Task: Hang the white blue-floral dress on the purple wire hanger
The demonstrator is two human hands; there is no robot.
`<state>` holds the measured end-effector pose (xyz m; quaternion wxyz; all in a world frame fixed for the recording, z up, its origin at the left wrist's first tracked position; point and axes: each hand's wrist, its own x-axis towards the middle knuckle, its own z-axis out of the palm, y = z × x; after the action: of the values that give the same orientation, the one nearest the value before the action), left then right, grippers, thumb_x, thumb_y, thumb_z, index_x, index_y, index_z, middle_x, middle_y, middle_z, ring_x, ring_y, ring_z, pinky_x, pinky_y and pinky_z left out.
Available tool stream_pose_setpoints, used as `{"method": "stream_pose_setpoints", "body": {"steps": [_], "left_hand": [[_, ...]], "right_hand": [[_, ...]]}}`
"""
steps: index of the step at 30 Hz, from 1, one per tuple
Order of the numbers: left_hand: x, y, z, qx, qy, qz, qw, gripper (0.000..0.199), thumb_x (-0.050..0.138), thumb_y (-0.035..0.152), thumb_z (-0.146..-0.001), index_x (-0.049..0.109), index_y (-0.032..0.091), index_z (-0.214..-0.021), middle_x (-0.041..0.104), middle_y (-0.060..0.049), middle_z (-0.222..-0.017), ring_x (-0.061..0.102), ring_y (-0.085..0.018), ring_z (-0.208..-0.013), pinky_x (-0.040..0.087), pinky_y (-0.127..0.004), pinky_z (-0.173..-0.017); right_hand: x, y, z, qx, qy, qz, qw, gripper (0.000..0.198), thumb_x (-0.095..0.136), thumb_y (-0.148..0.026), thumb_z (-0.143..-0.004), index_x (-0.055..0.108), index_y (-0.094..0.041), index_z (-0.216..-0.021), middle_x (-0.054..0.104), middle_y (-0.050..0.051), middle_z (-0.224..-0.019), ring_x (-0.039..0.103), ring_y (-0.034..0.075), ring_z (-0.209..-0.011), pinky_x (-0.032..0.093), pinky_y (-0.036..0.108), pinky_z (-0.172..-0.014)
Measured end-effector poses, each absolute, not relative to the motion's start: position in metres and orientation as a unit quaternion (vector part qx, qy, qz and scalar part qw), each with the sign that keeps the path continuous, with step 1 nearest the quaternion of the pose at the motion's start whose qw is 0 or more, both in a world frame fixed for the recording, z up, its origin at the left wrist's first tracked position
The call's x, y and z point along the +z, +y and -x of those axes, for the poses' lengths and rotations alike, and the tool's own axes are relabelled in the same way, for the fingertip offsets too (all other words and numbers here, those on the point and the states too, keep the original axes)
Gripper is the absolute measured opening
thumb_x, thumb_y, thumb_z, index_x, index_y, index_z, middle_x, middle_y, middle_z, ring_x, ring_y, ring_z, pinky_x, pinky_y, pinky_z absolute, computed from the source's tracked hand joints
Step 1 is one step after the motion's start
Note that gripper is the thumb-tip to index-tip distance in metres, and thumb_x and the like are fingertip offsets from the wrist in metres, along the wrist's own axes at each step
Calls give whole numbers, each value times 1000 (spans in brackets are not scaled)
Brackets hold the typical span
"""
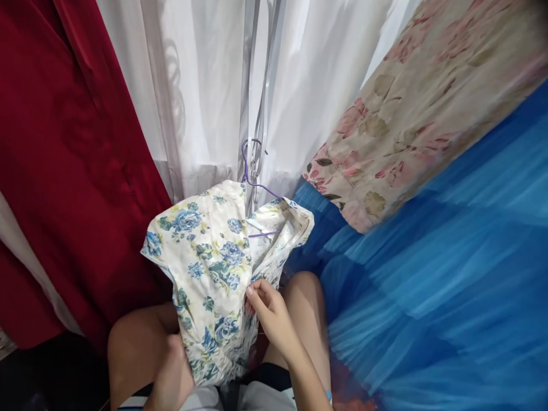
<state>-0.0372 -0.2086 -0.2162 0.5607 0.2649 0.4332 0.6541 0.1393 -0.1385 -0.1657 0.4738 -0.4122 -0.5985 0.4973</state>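
Observation:
A white sleeveless-looking blouse (214, 268) with blue, green and yellow flowers is draped on a purple wire hanger (257, 185), its front opening parted on the right side. The hanger's hook is up against pale hanging straps; whether it is hooked there I cannot tell. My right hand (269, 311) is closed, thumb and fingers pinching the blouse along the front opening. Low at the blouse's left edge is my left hand (173, 371), blurred, with its fingers partly hidden behind the cloth.
White curtain-like fabric (205, 85) hangs behind, with grey straps (252, 68) down the middle. Red cloth (77, 160) is on the left; a beige floral garment (394, 125) and blue tulle (419, 274) crowd the right. My bare knees (303, 302) are below.

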Motion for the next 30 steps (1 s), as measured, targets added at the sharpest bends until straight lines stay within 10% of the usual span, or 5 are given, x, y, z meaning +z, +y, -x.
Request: {"method": "stream_pose_setpoints", "body": {"steps": [5, 12, 17, 30], "left_hand": [[-251, -211, 41, 642, 529, -209, 514, 62, 78, 33, -66, 57, 17, -122, 70, -11, -105, 63, -37, -108, 51, -47, -91], [-238, -170, 21, 713, 542, -441, 63, 52, 76, 27, -73, 55, 20, -120, 58, -12, -124, 58, -27, -114, 47, -42, -99], [-219, -163, -19, 606, 478, -609, 182, 10, 54, 22, -90, 63, 19, -95, 67, -5, -86, 64, -19, -82, 51, -29, -74], [-211, -161, 7, 522, 507, -646, 232, 12, 59, 22, -84, 59, 22, -71, 60, -3, -71, 57, -19, -66, 44, -29, -63]], "right_hand": [[-161, -133, -132, 436, -615, 444, 485, 32, 54, -41, -94, 53, -18, -70, 53, -1, -64, 46, 13, -61, 34, 26, -58], [-174, -154, -140, 519, -561, 445, 467, 42, 52, -51, -91, 49, -19, -64, 52, -2, -50, 38, 10, -45, 28, 25, -47], [-170, -160, -134, 527, -585, 426, 446, 40, 57, -49, -90, 58, -15, -69, 63, 3, -58, 44, 10, -48, 32, 23, -48], [-5, -40, -114, 450, -604, 307, 581, 33, 62, -47, -83, 63, -15, -72, 65, 1, -56, 44, 8, -40, 32, 21, -41]]}}
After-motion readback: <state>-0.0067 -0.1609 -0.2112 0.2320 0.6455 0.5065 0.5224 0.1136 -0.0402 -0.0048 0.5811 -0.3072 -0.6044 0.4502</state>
